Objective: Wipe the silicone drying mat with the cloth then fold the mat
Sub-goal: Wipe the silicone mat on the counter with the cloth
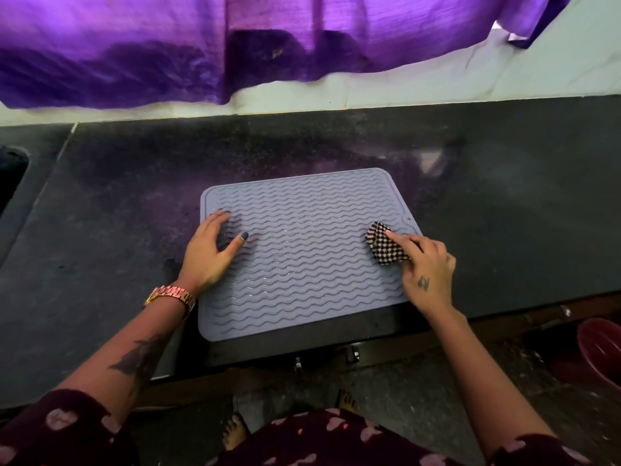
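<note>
**Dark stone counter, grey mat flat at its front edge**

Speckled black countertop (pixel 134 203) runs below a pale wall and a hanging purple curtain (pixel 168 45); your silicone drying mat (pixel 302 257) lies unfolded on it, near edge close to the counter's lip. At far left a dark recess is cut off by the frame, and a red basin (pixel 598 351) is only partly visible lower right. Your left hand (pixel 211 250), fingers straight and spread, presses the mat's left side. Your right hand (pixel 426 267) pinches a folded checked cloth (pixel 386 245) on the mat's right side, forefinger extended over it.
</note>
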`<control>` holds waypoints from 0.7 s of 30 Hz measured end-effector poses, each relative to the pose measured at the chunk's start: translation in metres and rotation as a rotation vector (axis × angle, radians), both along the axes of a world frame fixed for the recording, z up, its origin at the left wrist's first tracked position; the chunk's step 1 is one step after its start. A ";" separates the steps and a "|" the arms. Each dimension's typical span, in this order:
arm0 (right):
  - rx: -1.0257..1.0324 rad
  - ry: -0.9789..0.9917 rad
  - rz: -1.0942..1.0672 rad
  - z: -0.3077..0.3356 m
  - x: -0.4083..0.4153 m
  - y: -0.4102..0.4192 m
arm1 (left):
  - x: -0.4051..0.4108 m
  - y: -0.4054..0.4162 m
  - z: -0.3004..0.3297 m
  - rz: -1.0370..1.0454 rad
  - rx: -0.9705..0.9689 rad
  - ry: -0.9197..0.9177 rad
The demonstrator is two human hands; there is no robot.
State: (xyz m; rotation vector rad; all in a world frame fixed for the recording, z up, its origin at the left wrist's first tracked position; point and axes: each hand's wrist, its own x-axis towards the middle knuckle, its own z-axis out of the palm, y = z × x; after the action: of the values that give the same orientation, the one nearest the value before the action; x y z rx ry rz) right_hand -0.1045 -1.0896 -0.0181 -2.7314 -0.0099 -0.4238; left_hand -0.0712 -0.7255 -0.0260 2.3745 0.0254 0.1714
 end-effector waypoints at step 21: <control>-0.047 0.190 -0.077 0.016 -0.009 0.051 | -0.019 0.027 -0.005 0.028 0.063 -0.205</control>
State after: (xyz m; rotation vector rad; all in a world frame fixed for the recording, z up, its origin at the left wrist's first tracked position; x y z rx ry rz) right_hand -0.1139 -1.0384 -0.0024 -2.8139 0.1372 -0.1853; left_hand -0.0903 -0.6982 -0.0312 2.4084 -0.0450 0.4333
